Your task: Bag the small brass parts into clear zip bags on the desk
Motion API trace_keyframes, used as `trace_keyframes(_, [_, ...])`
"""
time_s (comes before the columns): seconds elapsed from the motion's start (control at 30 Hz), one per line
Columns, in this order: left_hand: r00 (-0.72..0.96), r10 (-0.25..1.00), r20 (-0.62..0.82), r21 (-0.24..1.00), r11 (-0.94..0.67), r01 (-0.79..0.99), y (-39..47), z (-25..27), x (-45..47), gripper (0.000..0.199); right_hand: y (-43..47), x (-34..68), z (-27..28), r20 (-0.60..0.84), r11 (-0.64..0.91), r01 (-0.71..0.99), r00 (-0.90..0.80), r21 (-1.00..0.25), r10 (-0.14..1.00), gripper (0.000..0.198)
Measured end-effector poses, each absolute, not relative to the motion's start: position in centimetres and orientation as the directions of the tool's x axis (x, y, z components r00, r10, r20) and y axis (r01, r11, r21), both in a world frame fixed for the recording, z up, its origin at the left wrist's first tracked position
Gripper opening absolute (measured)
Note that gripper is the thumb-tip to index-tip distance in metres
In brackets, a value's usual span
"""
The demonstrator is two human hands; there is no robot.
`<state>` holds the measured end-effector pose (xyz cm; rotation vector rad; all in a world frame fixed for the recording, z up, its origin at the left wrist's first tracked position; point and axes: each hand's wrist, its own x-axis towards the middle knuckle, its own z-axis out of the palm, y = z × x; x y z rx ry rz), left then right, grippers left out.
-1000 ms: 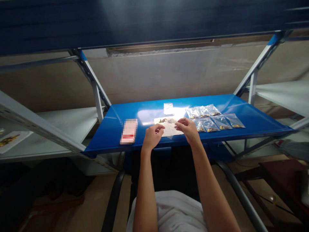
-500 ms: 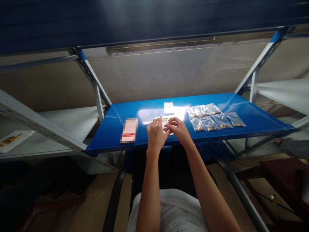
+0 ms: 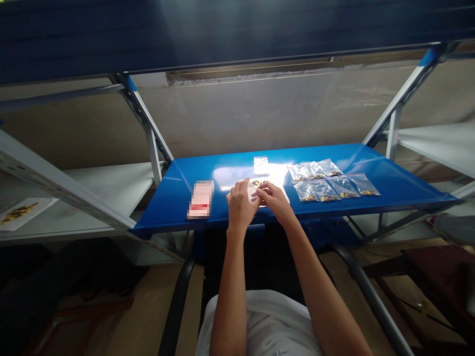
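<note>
My left hand and my right hand meet over a white sheet or shallow tray near the front edge of the blue table. Both have bent fingers closed together at the tips. Whatever sits between them is too small and too covered to name. Just beyond the fingers, small yellow and dark pieces lie on the white surface. Behind these is a clear zip bag, flat on the table. To the right, several clear zip bags holding similar pieces lie in two rows.
A pinkish card or packet with a red band, blurred out, lies on the left of the blue table. Metal posts rise at both sides under a dark blue upper shelf. More pieces on white sit on the left shelf.
My right hand has dipped slightly, its fingers still against the left hand, and more of the white surface shows beside it. The whole view has shifted a little. The bags stay in place.
</note>
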<state>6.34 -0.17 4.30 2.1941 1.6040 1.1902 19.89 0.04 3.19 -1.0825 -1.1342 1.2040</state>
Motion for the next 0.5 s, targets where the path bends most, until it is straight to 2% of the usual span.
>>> trace_keyframes(0.37, [0.179,0.866,0.468,0.523,-0.434,0.734,0.19,3.61,6.05,0.058,0.15,20.53,2.63,0.058,0.058,-0.081,0.014,-0.995,0.998,0.036])
trace_keyframes(0.5, [0.179,0.863,0.473,0.505,-0.432,0.747,0.23,3.38,6.09,0.054,-0.08,20.57,2.41,0.053,0.050,-0.089,-0.029,-0.995,0.998,0.037])
